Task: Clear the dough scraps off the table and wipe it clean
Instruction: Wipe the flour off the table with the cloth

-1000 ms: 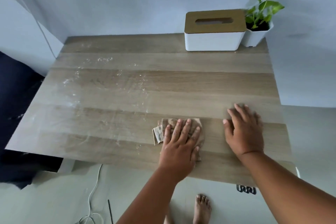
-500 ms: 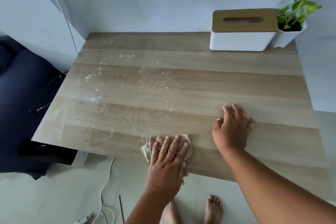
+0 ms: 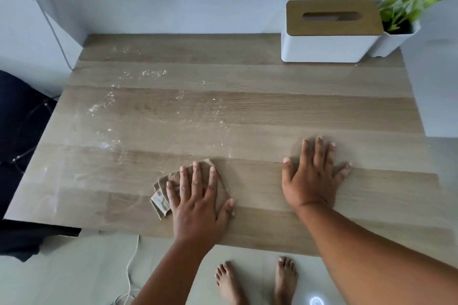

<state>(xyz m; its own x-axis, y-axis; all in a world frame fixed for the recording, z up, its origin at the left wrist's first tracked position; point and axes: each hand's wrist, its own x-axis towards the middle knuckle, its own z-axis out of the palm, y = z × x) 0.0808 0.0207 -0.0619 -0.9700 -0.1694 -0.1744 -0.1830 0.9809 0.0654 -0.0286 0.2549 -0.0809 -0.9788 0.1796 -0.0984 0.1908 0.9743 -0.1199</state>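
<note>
The left hand (image 3: 198,203) lies flat with straight, spread fingers (image 3: 197,176) pressing a folded brown cloth (image 3: 161,202) onto the bench (image 3: 272,111), low and a little left of centre in the frame. The cloth sits close to the near edge. The right hand (image 3: 312,176) rests flat on the bare wood to the right of the cloth, its fingers wide and holding nothing; it seems to be bracing the person.

No lumps of dough show, so the scraps look cleared. What remains is white floury residue (image 3: 104,106): specks and smears across the left half of the frame, from the upper left near the wall down toward the cloth, with faint streaks reaching the centre. The right half, around the right hand and toward the tissue box (image 3: 329,44) and plant (image 3: 406,7) at the upper right, looks clean.

By this showing the wiping is partly done; the left and middle of the bench are left to do, probably with several passes of the cloth.
</note>
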